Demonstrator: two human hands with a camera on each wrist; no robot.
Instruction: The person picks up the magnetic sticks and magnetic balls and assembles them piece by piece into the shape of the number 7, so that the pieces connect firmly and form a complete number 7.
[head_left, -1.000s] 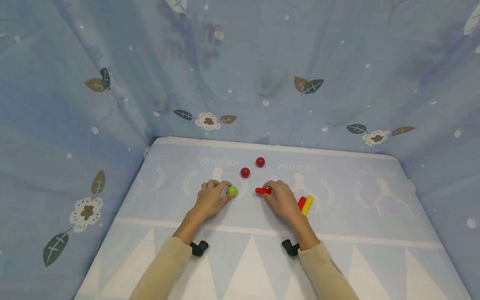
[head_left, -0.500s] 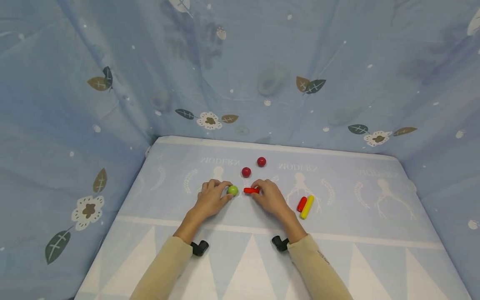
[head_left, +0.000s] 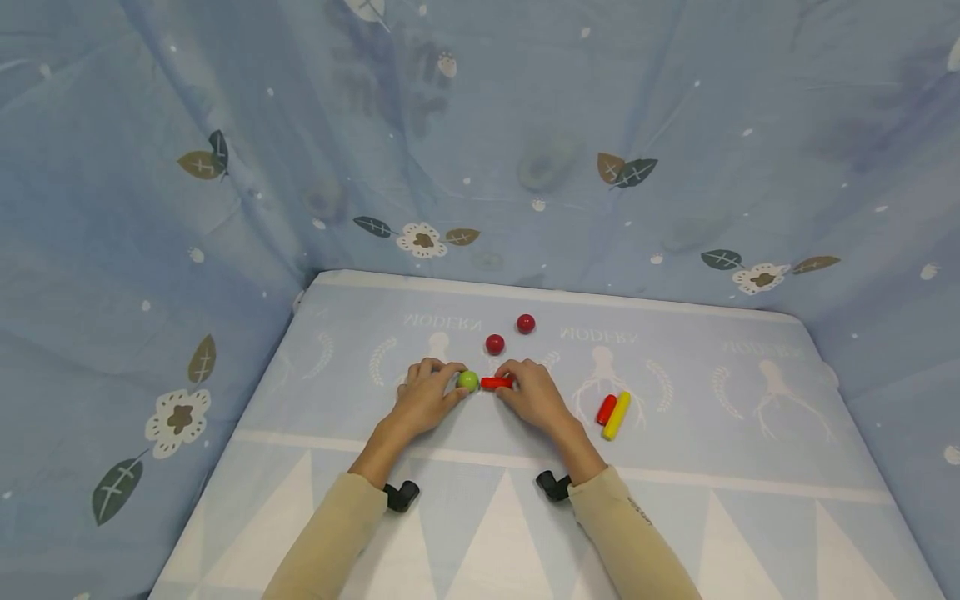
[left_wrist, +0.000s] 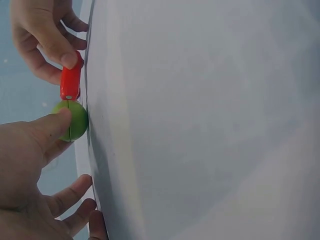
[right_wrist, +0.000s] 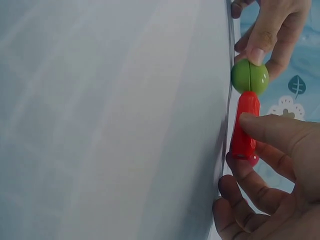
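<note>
My left hand (head_left: 425, 398) pinches a small green ball (head_left: 468, 382) between thumb and fingers, low over the table. A dark seam line runs across the ball (left_wrist: 77, 120) in the left wrist view. From the other side, my right hand (head_left: 534, 396) pinches a short red stick (head_left: 495, 383) lying level, one end pointing at the ball. In the right wrist view the tip of the red stick (right_wrist: 245, 125) is right at the green ball (right_wrist: 250, 76). The stick's other end lies between my right thumb and fingers, partly covered.
Two dark red balls, a nearer one (head_left: 495, 344) and a farther one (head_left: 526, 323), sit beyond my hands. Right of my right hand, another red stick (head_left: 607, 410) lies beside a longer yellow stick (head_left: 617, 416). A blue patterned curtain (head_left: 480, 150) rises behind the table (head_left: 675, 450).
My right hand has moved left with the red stick, bringing its end up to the green ball. My left hand has stayed nearly in place, holding the ball.
</note>
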